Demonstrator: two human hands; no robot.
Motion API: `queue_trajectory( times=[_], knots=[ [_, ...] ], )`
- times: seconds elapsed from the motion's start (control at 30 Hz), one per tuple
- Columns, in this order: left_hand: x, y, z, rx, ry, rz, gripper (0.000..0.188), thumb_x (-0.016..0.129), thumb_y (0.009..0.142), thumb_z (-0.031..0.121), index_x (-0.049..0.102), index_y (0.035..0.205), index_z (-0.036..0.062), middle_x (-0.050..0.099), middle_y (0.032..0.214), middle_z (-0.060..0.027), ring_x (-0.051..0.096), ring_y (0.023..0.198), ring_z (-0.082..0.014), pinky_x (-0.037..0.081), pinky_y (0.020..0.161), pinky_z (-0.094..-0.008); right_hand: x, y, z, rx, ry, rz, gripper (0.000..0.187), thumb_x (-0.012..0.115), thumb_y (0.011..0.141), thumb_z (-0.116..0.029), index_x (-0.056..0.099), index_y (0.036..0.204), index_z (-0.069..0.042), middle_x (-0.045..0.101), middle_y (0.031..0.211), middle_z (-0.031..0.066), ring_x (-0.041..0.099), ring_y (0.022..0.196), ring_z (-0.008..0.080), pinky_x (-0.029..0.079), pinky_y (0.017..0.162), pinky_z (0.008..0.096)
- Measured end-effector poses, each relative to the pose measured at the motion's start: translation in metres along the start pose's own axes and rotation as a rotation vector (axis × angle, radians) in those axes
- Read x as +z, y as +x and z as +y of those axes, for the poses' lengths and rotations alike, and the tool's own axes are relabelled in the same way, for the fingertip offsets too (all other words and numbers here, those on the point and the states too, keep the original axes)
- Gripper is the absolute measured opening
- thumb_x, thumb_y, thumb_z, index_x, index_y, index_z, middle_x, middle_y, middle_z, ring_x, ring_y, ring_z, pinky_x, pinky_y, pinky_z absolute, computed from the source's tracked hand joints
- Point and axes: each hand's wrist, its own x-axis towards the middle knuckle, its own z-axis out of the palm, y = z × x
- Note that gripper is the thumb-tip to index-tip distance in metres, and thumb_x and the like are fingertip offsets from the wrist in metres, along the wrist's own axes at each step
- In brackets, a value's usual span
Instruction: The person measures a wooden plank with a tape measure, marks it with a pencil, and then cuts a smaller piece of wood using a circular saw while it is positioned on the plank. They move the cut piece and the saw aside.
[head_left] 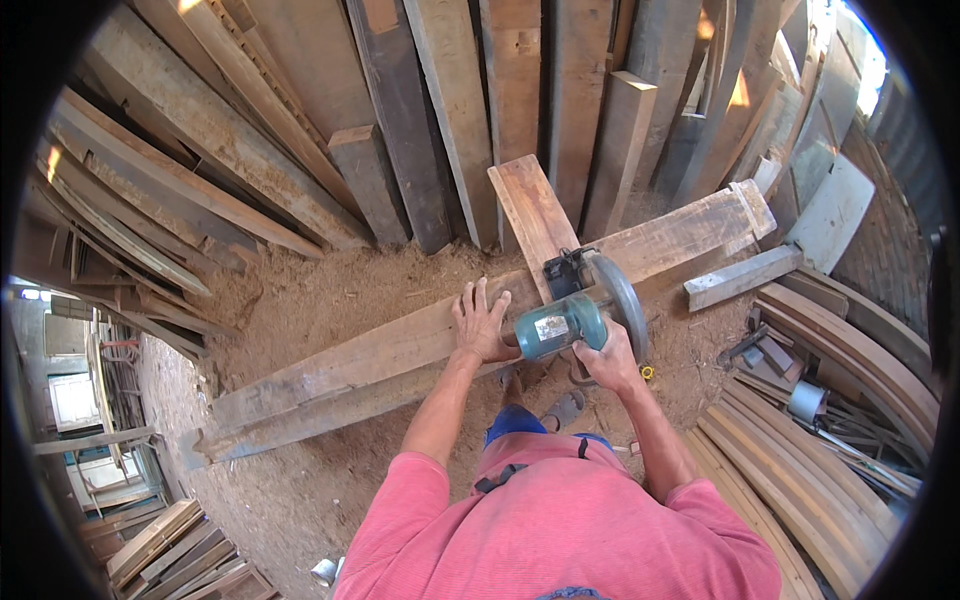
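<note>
My right hand (608,360) is wrapped round the rear handle of a teal circular saw (548,330). The saw's round grey guard (622,300) faces right, and its black base (568,270) rests on a short reddish-brown board (535,212). That board lies crosswise over a long, thick timber beam (360,350). My left hand (482,322) lies flat with fingers spread on the wood just left of the saw's motor. The saw body hides the board's near part, and the blade's edge does not show.
Tall planks (515,90) lean along the far side. A white offcut (742,277) and stacked boards (790,470) lie to the right, near a grey pipe piece (807,402). More lumber (180,550) sits at the lower left. Sawdust covers the ground (290,300).
</note>
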Motion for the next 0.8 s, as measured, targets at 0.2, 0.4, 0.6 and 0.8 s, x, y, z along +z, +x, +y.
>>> queue_trajectory(
  times=[0.2,0.4,0.6,0.8],
  knots=[
    [0.001,-0.001,-0.003,0.03,-0.001,0.036,0.115,0.093,0.047,0.046,0.045,0.148,0.0192,0.02,0.161,-0.0241,0.013,0.15,-0.0472,0.014,0.119,-0.064,0.002,0.012,-0.003,-0.001,0.016,-0.003,0.026,0.07,0.079,-0.008,0.064,0.101,0.003,0.065,0.085,0.0135,0.062,0.08,0.0235,0.051,0.079,0.0376],
    [0.002,0.0,-0.005,0.042,-0.018,0.036,0.116,0.092,0.048,0.049,0.044,0.15,0.0192,0.018,0.162,-0.0256,0.012,0.15,-0.0482,0.012,0.12,-0.0622,0.003,0.028,-0.006,-0.017,0.01,-0.021,0.027,0.068,0.079,-0.008,0.065,0.103,0.004,0.068,0.088,0.0189,0.066,0.083,0.0293,0.051,0.081,0.04],
    [0.002,0.0,-0.004,0.02,-0.02,0.024,0.115,0.091,0.049,0.051,0.045,0.15,0.0207,0.017,0.162,-0.0248,0.01,0.151,-0.0465,0.012,0.12,-0.062,0.005,0.041,-0.01,-0.019,0.009,-0.037,0.03,0.067,0.078,-0.008,0.065,0.105,0.004,0.068,0.092,0.0218,0.066,0.086,0.0322,0.051,0.084,0.0415],
    [-0.005,0.002,0.0,-0.005,0.011,-0.015,0.113,0.087,0.052,0.055,0.045,0.151,0.019,0.016,0.163,-0.0237,0.008,0.152,-0.0458,0.01,0.121,-0.0609,0.007,0.054,-0.008,-0.059,0.021,-0.046,0.032,0.067,0.078,-0.009,0.064,0.107,0.004,0.069,0.097,0.0227,0.066,0.092,0.0342,0.05,0.088,0.0417]
  ],
)
